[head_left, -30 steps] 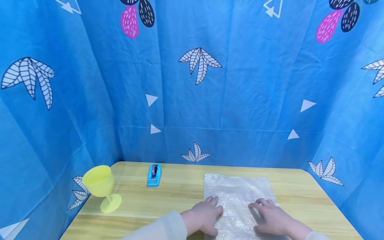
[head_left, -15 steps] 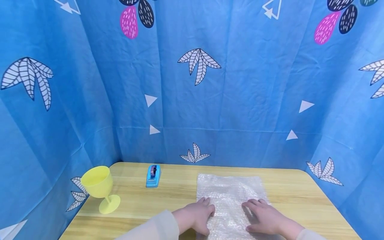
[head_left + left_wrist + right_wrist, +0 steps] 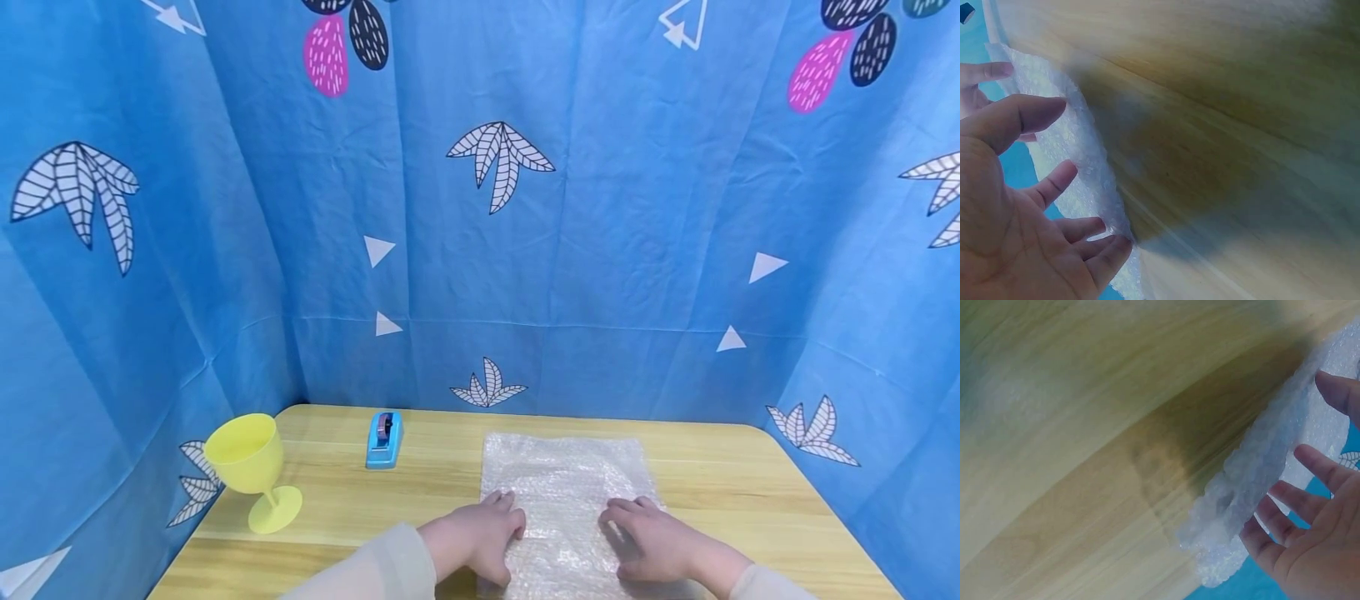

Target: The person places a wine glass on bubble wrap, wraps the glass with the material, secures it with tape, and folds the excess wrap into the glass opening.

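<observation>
A clear sheet of bubble wrap (image 3: 566, 475) lies flat on the wooden table, its near part running past the bottom of the head view. On its left side rests my left hand (image 3: 483, 537), fingers spread and lightly bent. My right hand (image 3: 652, 542) touches the right side in much the same pose. The left wrist view has the left palm (image 3: 1029, 237) with fingertips against the wrap (image 3: 1094, 169). From the right wrist, fingertips (image 3: 1257, 540) meet the sheet's edge (image 3: 1260, 450), which looks slightly raised and crumpled there.
A yellow plastic goblet (image 3: 246, 462) stands upright at the table's left. Behind it to the right sits a blue tape dispenser (image 3: 384, 442) near the back edge. Blue patterned cloth (image 3: 480, 275) walls in the table (image 3: 735, 475) at the back and both sides.
Both hands have slid the bubble wrap to the left across the table, keeping their places on it. The goblet and tape dispenser stay where they were.
</observation>
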Tool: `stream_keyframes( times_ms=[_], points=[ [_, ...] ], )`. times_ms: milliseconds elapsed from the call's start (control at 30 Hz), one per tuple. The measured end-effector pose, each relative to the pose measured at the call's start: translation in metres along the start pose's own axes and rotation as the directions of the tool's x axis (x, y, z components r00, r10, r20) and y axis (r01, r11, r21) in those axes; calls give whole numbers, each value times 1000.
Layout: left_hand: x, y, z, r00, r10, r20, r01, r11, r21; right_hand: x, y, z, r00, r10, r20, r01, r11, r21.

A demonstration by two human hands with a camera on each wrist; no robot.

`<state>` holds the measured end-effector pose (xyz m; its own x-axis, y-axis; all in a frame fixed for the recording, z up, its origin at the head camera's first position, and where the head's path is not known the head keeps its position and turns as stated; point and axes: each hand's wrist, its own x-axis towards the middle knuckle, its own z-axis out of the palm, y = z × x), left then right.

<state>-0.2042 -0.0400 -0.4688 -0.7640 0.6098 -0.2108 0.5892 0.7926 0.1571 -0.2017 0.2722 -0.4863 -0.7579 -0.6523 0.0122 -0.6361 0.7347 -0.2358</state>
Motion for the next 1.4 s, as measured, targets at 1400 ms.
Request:
stream_keyframes(
  times_ms=[1400],
  points=[
    [-6,-27,-1,999,-29,16,29,998,-48,18,-16,3,999,25,-29,-24,1000,20]
  ],
)
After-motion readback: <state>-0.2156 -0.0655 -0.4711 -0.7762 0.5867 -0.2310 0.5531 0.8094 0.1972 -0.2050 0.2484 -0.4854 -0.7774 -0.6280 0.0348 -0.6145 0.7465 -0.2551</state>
